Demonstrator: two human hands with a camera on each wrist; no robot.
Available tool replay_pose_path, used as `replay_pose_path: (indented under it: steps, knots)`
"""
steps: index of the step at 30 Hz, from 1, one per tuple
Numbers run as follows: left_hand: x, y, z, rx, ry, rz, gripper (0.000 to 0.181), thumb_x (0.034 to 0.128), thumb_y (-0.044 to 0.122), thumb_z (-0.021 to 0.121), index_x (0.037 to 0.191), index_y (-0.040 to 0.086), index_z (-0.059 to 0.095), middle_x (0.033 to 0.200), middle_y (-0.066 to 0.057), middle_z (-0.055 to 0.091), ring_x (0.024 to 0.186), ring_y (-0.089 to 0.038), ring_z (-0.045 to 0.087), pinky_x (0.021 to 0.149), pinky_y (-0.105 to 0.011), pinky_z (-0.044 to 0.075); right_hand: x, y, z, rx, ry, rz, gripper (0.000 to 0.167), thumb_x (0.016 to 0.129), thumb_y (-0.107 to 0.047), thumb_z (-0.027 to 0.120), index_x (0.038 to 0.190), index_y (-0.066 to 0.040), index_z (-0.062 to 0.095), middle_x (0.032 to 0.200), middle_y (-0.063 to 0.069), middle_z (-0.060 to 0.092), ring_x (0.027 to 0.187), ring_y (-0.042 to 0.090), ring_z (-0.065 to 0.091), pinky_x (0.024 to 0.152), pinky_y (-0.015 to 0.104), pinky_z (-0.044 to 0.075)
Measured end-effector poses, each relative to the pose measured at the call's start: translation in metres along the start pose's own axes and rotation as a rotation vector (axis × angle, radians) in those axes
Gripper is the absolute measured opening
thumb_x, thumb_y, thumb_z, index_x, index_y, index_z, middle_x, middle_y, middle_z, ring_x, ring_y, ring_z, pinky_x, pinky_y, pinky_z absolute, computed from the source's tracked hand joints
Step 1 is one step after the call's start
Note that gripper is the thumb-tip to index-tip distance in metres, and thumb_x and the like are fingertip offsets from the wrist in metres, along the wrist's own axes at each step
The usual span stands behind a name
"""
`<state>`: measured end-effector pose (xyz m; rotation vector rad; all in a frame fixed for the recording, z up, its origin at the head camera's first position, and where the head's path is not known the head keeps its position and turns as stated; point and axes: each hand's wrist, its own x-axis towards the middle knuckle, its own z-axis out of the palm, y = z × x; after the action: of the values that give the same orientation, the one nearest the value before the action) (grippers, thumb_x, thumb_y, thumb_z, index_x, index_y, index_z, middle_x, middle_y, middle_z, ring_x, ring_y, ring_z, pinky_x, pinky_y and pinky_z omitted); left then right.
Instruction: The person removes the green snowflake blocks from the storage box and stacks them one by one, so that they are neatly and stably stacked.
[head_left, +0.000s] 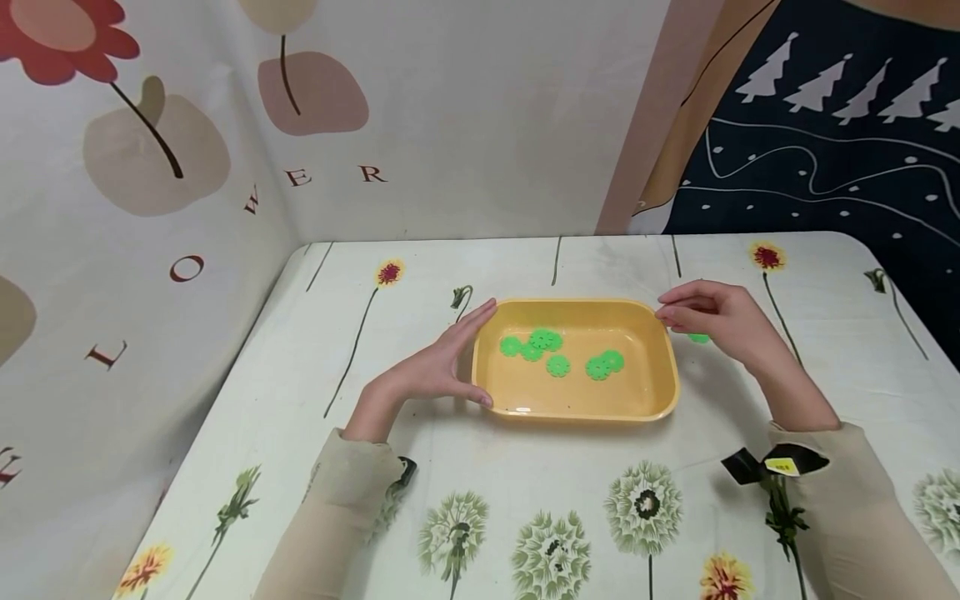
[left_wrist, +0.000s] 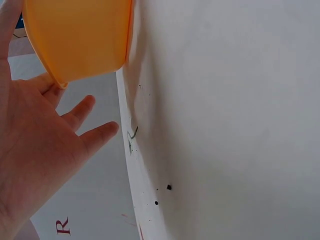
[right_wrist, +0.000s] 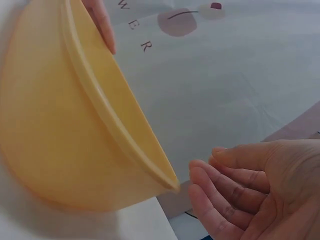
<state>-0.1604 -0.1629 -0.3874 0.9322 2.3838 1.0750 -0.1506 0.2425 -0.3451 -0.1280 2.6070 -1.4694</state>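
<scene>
A yellow rectangular tray [head_left: 577, 302] sits on the table and contains several flat green scalloped discs [head_left: 558, 366]. My left hand [head_left: 442, 367] spans its left end, thumb at the near corner and straight fingers along the far one. In the left wrist view, a finger touches the rim of the tray [left_wrist: 80, 40] while others spread free. Beside the tray's far right corner, my right hand [head_left: 720, 321] has loosely bent fingers, with no object visible between them. Another green disc [head_left: 698, 338] shows partly below that hand, outside the tray.
A white flower-printed cloth [head_left: 555, 483] covers the table. Behind and to the left hangs a printed curtain [head_left: 480, 125]. Another person's dark tree-patterned top [head_left: 817, 158] appears beyond the far right edge. Black straps [head_left: 795, 461] sit at my right wrist.
</scene>
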Motion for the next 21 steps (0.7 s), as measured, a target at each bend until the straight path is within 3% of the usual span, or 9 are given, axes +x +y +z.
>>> replay_pose_path:
  steps: [14, 21]
  knots:
    - [0.001, 0.0, 0.001, 0.0, 0.008, 0.005, 0.137, 0.0607, 0.077, 0.074, 0.162, 0.017, 0.004, 0.171, -0.003, -0.003, 0.158, -0.023, -0.003, 0.124, -0.061, 0.013, 0.005, -0.01, 0.016, 0.049, -0.043, -0.025, 0.035, 0.099, -0.021, 0.064, 0.122, 0.005, 0.061, 0.089, -0.024, 0.067, 0.082, -0.007, 0.066, 0.075, 0.014, 0.058]
    - [0.0, 0.0, 0.001, 0.007, 0.01, 0.005, 0.137, 0.0606, 0.078, 0.074, 0.162, 0.018, 0.005, 0.171, -0.002, -0.003, 0.158, -0.024, -0.003, 0.124, -0.062, 0.013, 0.009, -0.013, 0.022, 0.038, -0.055, -0.024, 0.033, 0.098, -0.019, 0.064, 0.121, 0.005, 0.062, 0.098, -0.006, 0.072, 0.082, -0.005, 0.067, 0.077, 0.016, 0.058]
